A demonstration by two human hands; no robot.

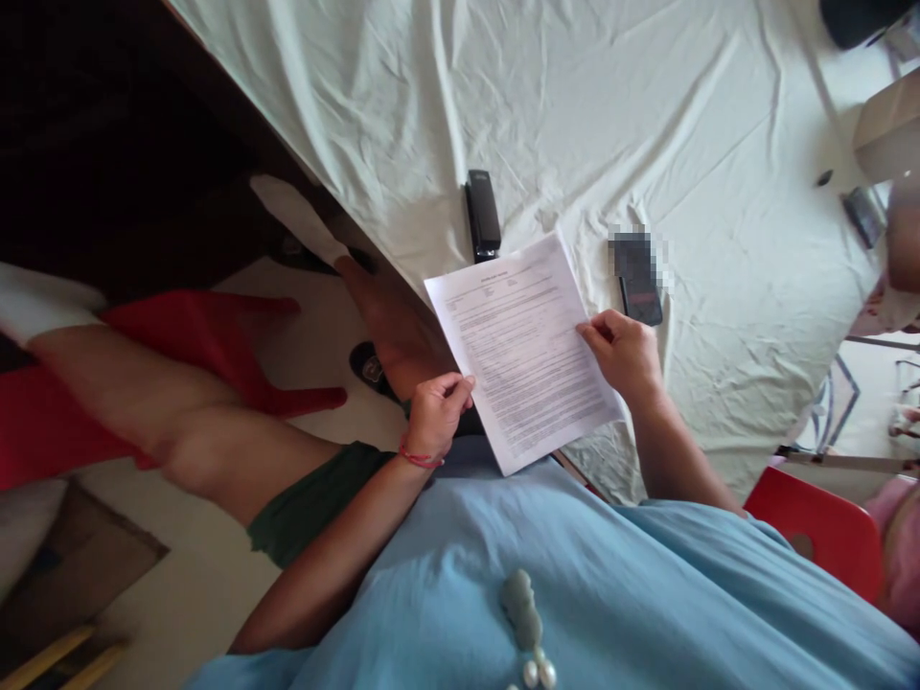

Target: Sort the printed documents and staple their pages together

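A stack of printed paper sheets (528, 355) is held tilted over the table's near edge, its text side facing up. My left hand (440, 412), with a red string at the wrist, pinches the left edge of the sheets. On the opposite edge, my right hand (624, 355) grips the paper between thumb and fingers. Just beyond the top edge of the sheets lies a black stapler (482, 213). A dark phone (639, 287) rests on the cloth beside my right hand, partly blurred out.
A wrinkled white cloth (610, 105) covers the table. Red plastic chairs stand at the left (216, 335) and right (819, 527). Another person's arm (904, 235) and a small dark object (862, 216) are at the far right. A beige box-like item (891, 125) sits nearby.
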